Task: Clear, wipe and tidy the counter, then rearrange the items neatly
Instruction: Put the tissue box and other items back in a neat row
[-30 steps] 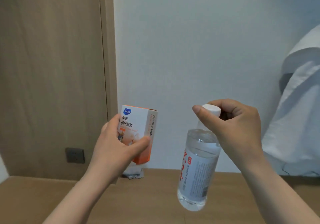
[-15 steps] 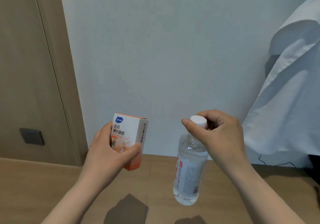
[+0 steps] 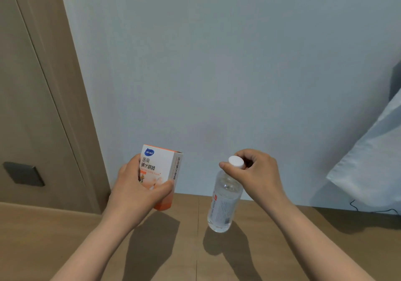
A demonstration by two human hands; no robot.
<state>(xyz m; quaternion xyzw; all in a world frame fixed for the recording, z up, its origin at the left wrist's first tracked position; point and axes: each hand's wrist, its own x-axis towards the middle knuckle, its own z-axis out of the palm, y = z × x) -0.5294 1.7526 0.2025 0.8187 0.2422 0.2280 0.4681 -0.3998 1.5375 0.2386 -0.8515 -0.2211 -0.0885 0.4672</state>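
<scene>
My left hand (image 3: 134,190) grips a small white and orange box (image 3: 161,172) with printed text, held upright just above the wooden counter (image 3: 65,237) near the wall. My right hand (image 3: 258,173) pinches the white cap of a clear plastic bottle (image 3: 224,202), which hangs tilted from my fingers just above the counter. The two items are about a hand's width apart, box on the left, bottle on the right.
A wooden door panel (image 3: 32,85) with a dark wall socket (image 3: 23,173) stands at the left. A pale wall (image 3: 217,63) backs the counter. White fabric (image 3: 373,167) hangs at the right, with a thin black cable (image 3: 368,210) below it.
Both hands have lowered the box and the bottle toward the counter. The view has shifted, so the door sits further left and the white fabric further right.
</scene>
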